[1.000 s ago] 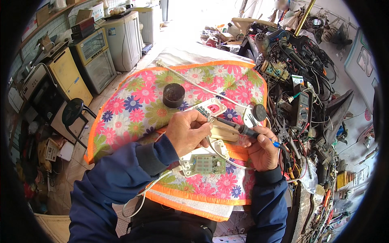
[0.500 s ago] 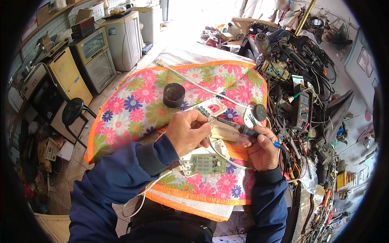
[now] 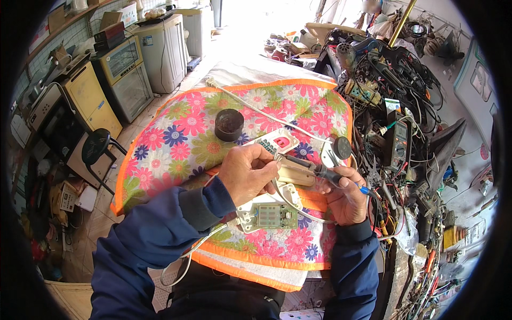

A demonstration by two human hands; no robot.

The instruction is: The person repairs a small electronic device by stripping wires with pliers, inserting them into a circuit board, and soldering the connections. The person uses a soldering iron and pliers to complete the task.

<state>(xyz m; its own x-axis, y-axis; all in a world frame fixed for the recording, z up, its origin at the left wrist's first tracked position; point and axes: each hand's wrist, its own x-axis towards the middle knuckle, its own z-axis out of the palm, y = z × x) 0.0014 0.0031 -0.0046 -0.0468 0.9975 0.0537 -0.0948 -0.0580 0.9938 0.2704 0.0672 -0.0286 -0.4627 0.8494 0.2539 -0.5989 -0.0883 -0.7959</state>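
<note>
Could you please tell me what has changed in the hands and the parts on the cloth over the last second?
Nothing has visibly changed. The left hand still pinches the beige part, the right hand still holds the black tool against it, and the circuit board and black cap lie on the floral cloth as before.

Two hands are at work — the left hand [image 3: 248, 173] and the right hand [image 3: 346, 194]. One soldering iron [image 3: 333, 176] sits in the right. On the flowered cloth [image 3: 176, 138] there is one green circuit board [image 3: 270, 216], one dark round container [image 3: 229, 124], one black disc [image 3: 342, 148] and one white panel with a red patch [image 3: 279, 142] — one white cable [image 3: 256, 109] crosses it.
</note>
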